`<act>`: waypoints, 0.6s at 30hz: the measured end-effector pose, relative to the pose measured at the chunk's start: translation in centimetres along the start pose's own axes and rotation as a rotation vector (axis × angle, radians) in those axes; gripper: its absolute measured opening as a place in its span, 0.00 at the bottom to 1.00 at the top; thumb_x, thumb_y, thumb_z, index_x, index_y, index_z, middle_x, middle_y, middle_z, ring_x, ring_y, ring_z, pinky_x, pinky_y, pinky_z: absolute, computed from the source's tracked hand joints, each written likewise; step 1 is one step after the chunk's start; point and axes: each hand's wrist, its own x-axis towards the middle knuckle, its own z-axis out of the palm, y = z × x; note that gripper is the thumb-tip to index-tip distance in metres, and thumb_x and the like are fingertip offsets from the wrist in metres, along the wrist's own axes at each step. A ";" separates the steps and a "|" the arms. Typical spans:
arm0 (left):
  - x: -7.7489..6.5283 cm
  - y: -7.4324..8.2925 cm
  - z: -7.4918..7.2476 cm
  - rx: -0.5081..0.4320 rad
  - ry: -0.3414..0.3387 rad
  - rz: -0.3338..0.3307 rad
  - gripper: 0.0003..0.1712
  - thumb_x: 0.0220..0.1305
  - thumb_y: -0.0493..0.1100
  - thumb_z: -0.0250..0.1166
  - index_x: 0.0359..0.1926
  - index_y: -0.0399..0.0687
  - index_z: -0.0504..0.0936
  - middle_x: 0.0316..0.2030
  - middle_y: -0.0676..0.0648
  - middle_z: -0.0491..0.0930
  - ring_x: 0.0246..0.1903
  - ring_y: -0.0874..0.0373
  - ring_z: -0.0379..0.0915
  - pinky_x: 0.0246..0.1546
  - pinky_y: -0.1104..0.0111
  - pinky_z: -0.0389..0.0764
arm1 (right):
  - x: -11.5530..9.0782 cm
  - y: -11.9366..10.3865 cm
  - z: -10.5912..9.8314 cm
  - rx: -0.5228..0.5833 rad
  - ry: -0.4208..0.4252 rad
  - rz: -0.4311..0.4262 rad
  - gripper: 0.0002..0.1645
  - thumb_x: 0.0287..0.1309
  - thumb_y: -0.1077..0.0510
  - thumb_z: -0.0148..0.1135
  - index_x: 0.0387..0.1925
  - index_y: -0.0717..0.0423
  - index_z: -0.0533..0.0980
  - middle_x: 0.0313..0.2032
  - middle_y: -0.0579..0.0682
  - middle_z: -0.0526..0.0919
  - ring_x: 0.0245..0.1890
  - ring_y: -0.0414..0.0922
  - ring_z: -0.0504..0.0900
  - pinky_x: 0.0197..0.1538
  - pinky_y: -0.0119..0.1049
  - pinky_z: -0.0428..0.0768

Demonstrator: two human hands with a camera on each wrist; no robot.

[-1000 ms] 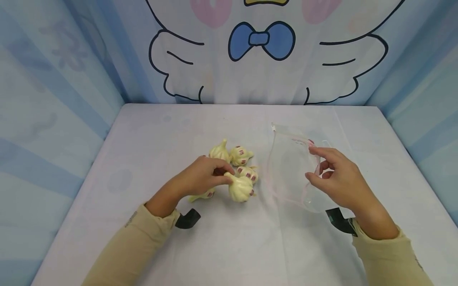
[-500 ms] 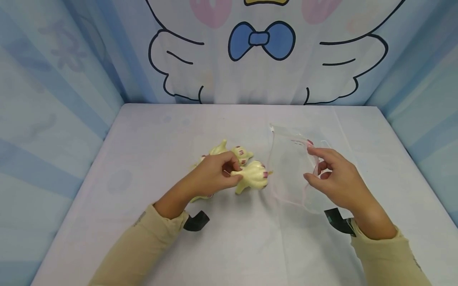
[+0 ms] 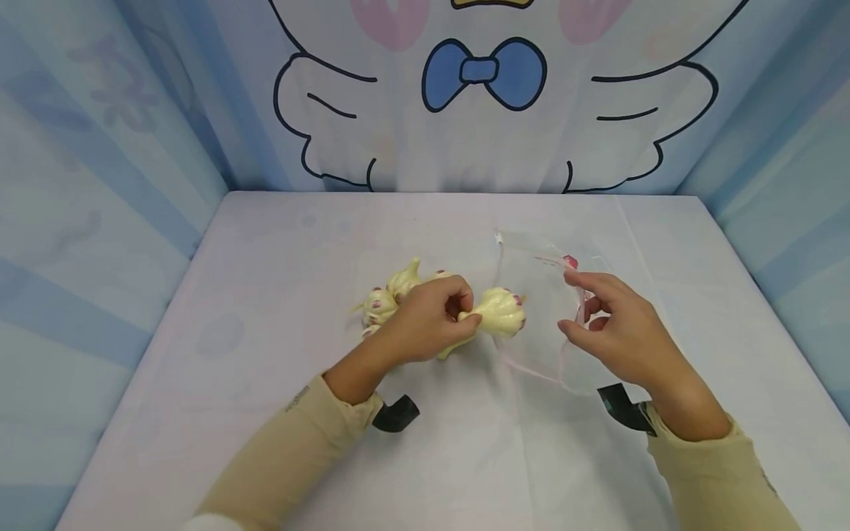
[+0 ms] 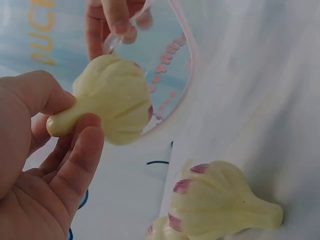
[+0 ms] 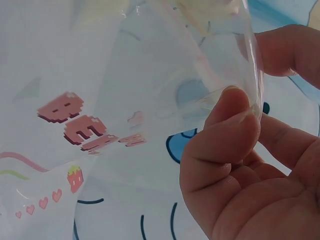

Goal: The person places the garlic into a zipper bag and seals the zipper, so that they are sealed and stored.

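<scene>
My left hand [image 3: 432, 321] pinches a pale garlic bulb [image 3: 499, 313] by its stem, the bulb pointing toward the bag. In the left wrist view the same garlic bulb [image 4: 112, 97] hangs in front of the bag's open mouth. My right hand [image 3: 614, 332] holds a clear plastic bag [image 3: 531, 346] by its edge between thumb and fingers. Pink lettering and a strawberry print [image 5: 75, 179] show on the bag in the right wrist view. Under and behind my left hand lie several other garlic bulbs [image 3: 378, 304], partly hidden by it.
A white cloth covers the table [image 3: 265, 258]. Behind it hangs a curtain [image 3: 478, 147] with a cartoon print, and blue curtains [image 3: 99, 221] stand at both sides.
My left hand has carried the garlic bulb rightward from the pile to the bag's mouth. The right hand and the bag have shifted only slightly left.
</scene>
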 end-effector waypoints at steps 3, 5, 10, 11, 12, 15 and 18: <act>0.2 0.2 0.4 -0.001 -0.010 0.008 0.07 0.61 0.35 0.66 0.31 0.45 0.75 0.29 0.50 0.74 0.30 0.60 0.70 0.30 0.72 0.72 | 0.1 0.0 0.1 0.010 -0.002 -0.005 0.38 0.51 0.68 0.73 0.66 0.63 0.72 0.54 0.56 0.77 0.32 0.42 0.75 0.35 0.19 0.74; 0.3 0.3 0.7 0.012 -0.018 0.014 0.06 0.62 0.35 0.66 0.31 0.45 0.76 0.30 0.49 0.75 0.30 0.59 0.70 0.31 0.72 0.72 | 0.1 0.0 0.1 0.015 -0.002 -0.007 0.38 0.51 0.68 0.74 0.65 0.63 0.72 0.55 0.56 0.77 0.32 0.41 0.75 0.35 0.19 0.74; 0.4 0.3 0.9 0.037 -0.037 -0.017 0.02 0.64 0.35 0.65 0.36 0.43 0.79 0.34 0.49 0.78 0.33 0.59 0.73 0.34 0.73 0.75 | 0.1 -0.1 0.1 0.011 0.005 -0.015 0.39 0.51 0.68 0.75 0.65 0.63 0.72 0.55 0.56 0.77 0.32 0.41 0.75 0.35 0.18 0.73; 0.4 0.3 0.9 0.035 -0.041 -0.033 0.03 0.64 0.35 0.65 0.38 0.42 0.81 0.35 0.48 0.79 0.34 0.59 0.74 0.35 0.73 0.75 | 0.1 -0.2 0.1 0.005 0.006 -0.015 0.39 0.51 0.68 0.75 0.65 0.63 0.72 0.55 0.56 0.77 0.32 0.42 0.75 0.35 0.18 0.73; 0.5 0.3 0.9 0.031 -0.046 -0.050 0.04 0.65 0.36 0.65 0.40 0.41 0.81 0.37 0.49 0.80 0.35 0.59 0.75 0.36 0.73 0.76 | 0.1 -0.2 0.1 0.000 0.006 -0.014 0.39 0.51 0.68 0.75 0.65 0.63 0.72 0.55 0.56 0.77 0.32 0.42 0.75 0.35 0.18 0.73; 0.5 0.3 0.8 0.028 -0.066 -0.083 0.08 0.67 0.37 0.65 0.46 0.39 0.82 0.41 0.48 0.82 0.39 0.59 0.77 0.40 0.73 0.77 | 0.1 -0.3 0.1 -0.008 0.002 -0.007 0.39 0.51 0.67 0.75 0.65 0.64 0.72 0.55 0.56 0.77 0.33 0.43 0.75 0.35 0.18 0.73; 0.6 0.4 0.8 0.036 -0.095 -0.098 0.10 0.69 0.38 0.64 0.48 0.39 0.83 0.43 0.48 0.84 0.41 0.59 0.79 0.40 0.74 0.78 | 0.1 -0.5 0.2 -0.005 -0.004 0.000 0.39 0.52 0.67 0.74 0.66 0.63 0.72 0.56 0.57 0.76 0.33 0.43 0.75 0.35 0.19 0.74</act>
